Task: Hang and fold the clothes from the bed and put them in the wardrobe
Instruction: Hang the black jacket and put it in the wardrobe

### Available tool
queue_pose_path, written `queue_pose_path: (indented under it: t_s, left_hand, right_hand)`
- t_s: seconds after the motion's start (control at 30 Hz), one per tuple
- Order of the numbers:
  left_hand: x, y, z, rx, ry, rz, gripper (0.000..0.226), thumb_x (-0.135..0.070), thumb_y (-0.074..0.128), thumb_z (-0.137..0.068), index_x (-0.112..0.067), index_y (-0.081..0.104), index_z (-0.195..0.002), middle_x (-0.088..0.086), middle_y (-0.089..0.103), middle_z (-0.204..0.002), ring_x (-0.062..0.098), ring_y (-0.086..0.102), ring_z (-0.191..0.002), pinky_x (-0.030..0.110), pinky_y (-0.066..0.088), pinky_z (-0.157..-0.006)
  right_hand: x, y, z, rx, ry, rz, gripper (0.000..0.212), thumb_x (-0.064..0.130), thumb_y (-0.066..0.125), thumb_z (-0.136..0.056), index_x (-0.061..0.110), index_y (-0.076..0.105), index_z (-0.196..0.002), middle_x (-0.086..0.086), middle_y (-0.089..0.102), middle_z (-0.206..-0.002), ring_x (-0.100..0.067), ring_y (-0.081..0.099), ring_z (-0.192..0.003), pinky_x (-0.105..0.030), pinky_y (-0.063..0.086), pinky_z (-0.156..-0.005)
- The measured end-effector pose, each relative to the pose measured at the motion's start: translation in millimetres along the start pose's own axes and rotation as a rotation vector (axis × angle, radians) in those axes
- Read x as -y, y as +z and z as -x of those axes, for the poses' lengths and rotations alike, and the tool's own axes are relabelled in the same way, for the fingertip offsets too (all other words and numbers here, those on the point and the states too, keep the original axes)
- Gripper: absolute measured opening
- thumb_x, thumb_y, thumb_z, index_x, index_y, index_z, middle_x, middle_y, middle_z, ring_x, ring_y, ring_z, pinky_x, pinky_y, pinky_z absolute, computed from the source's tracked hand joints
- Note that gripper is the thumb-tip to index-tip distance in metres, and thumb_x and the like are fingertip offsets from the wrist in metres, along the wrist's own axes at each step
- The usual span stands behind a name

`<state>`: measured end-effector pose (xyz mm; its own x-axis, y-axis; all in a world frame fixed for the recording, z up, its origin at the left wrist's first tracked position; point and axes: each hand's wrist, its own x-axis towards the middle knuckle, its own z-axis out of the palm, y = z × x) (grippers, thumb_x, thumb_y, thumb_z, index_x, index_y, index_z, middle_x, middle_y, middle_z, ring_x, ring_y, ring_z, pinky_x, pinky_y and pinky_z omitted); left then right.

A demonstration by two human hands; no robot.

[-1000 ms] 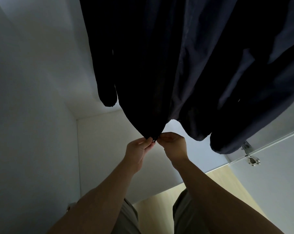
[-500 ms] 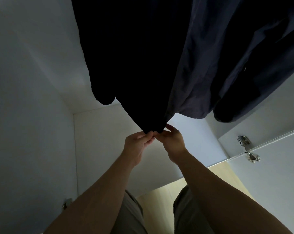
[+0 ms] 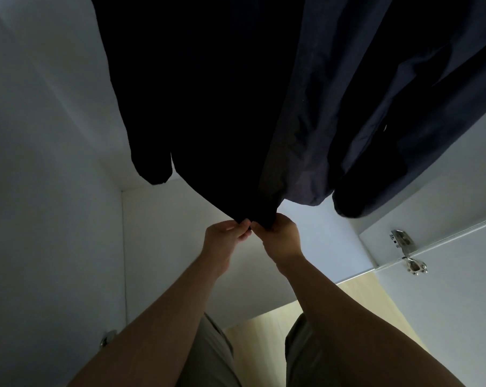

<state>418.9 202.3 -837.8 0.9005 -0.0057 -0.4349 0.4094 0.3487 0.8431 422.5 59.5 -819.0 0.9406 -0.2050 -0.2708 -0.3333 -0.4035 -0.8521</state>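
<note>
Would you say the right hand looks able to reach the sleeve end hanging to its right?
Probably yes: nothing lies between the right hand and sleeve end, though it now pinches the hem.

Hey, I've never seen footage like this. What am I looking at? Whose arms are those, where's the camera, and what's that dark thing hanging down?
There is no machine here. A person wears one camera on the head, looking down along their own bare arms, and that is the only view. The left hand and right hand both pinch the bottom edge of a dark garment hanging inside a white wardrobe. It is too dim to tell what the fingers are working on. A metal hinge sits on the right, with pale wooden floor below.
</note>
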Motion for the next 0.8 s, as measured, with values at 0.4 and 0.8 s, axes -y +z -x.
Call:
queue_pose_path:
  t_s: [0.4,0.8]
  left_hand:
    - [-295,28,13,-0.434,0.614,-0.644,0.026,-0.016,0.060,-0.092,-0.032,0.067,-0.072,0.001,0.076,-0.089,0.026,0.073,-0.084,0.042,0.058,-0.090]
    - [-598,111,85,-0.504,1.332,-0.724,0.039,-0.037,0.038,-0.104,-0.014,0.062,-0.125,0.001,0.062,-0.122,0.024,0.056,-0.116,0.030,0.040,-0.094]
  right_hand:
    - [210,-120,35,-0.525,-0.586,0.062,0.011,0.028,0.066,-0.095,0.019,0.066,-0.100,-0.002,0.058,-0.101,-0.028,0.062,-0.093,-0.036,0.046,-0.078]
    - [481,-324,68,-1.189,-1.117,0.565,0.034,0.016,0.046,-0.099,0.003,0.060,-0.128,-0.024,0.059,-0.121,-0.044,0.053,-0.109,-0.048,0.040,-0.091]
